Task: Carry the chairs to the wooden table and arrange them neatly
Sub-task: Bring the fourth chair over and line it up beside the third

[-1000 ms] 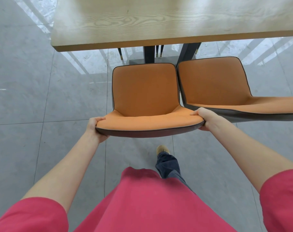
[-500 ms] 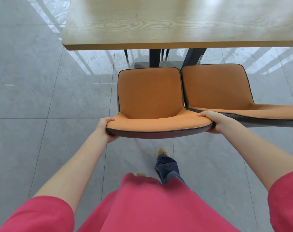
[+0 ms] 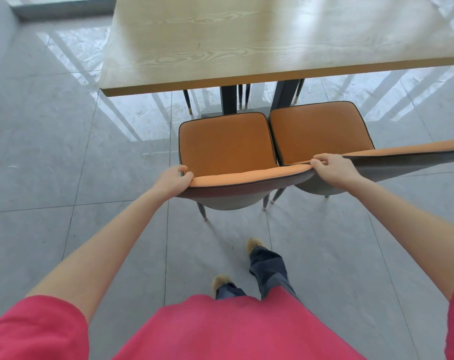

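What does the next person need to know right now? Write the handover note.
Left hand: grips the left end of the held chair's backrest top.
Right hand: grips the right end of the same backrest.
The held chair faces the wooden table, its seat short of the table edge, close beside the second chair on its right.
Done: both chairs brought to the table's near side.
Left: push the held chair in, square it with its neighbour, let go.

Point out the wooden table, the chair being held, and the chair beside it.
wooden table [image 3: 246, 40], head view, bare top surface.
held chair [image 3: 226, 149], head view, orange seat cushion.
neighbouring chair [image 3: 322, 133], head view, orange seat cushion.
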{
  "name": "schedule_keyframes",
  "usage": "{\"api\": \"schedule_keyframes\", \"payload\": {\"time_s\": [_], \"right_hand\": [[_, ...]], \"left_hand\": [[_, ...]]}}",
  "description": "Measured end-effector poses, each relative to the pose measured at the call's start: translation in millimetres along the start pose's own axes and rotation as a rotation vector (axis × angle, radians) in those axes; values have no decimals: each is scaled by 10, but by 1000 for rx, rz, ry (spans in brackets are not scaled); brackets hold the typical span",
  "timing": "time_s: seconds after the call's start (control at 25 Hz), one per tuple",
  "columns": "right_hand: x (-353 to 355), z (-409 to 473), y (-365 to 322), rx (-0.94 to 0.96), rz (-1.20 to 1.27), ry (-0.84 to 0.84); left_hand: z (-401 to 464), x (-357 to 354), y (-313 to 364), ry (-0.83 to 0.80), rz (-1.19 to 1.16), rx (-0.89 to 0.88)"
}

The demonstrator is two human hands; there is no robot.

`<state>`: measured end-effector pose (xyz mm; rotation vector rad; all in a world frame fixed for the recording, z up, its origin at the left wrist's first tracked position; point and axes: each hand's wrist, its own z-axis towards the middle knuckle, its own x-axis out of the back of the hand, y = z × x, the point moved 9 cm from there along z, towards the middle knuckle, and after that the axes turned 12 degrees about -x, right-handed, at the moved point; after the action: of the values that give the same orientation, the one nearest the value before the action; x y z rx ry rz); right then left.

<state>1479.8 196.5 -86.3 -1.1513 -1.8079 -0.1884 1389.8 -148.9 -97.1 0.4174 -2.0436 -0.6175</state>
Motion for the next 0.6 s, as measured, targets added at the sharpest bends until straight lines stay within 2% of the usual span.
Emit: {"api": "schedule_keyframes", "payload": {"time_s": [0.2,0.32,0.4,0.6], "right_hand": [[369,-120,-14,294,-178,180],[554,-18,21,379,-361,238],[642,146,142,384,-496,236],[732,538,555,305,-719,108]], "left_hand": [[-83,-211,698,-45,221,-333],[-108,-447,1043,-108,340,-437],[-112,-638,1276,-159,368,-456],[-31,-1142,1744,-284,536,-484]]}}
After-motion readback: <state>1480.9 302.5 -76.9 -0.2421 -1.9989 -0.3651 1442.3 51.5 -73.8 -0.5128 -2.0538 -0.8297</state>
